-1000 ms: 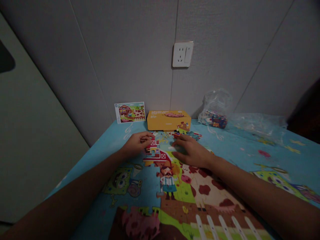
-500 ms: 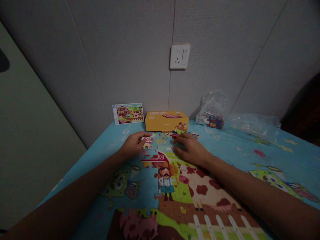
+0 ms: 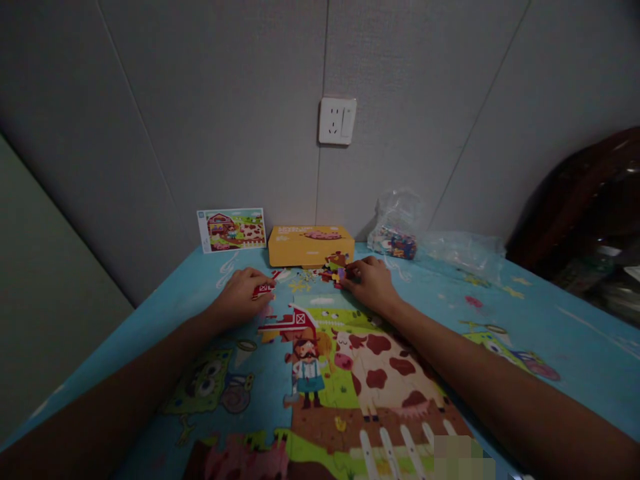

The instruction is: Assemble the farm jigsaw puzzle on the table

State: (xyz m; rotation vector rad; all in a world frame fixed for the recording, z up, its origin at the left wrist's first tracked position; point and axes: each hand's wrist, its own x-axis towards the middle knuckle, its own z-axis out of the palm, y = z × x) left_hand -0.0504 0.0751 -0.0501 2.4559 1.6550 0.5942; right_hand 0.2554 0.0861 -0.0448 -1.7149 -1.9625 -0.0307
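Both forearms stretch forward, a part-built farm puzzle at six o'clock, the left hand at eight pinching a red barn section, the right hand at four, fingers bent by loose pieces, grip unclear.

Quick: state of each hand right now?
Left hand: closed, holding a red barn piece.
Right hand: at the loose puzzle pieces; whether its grip holds one, can't tell.
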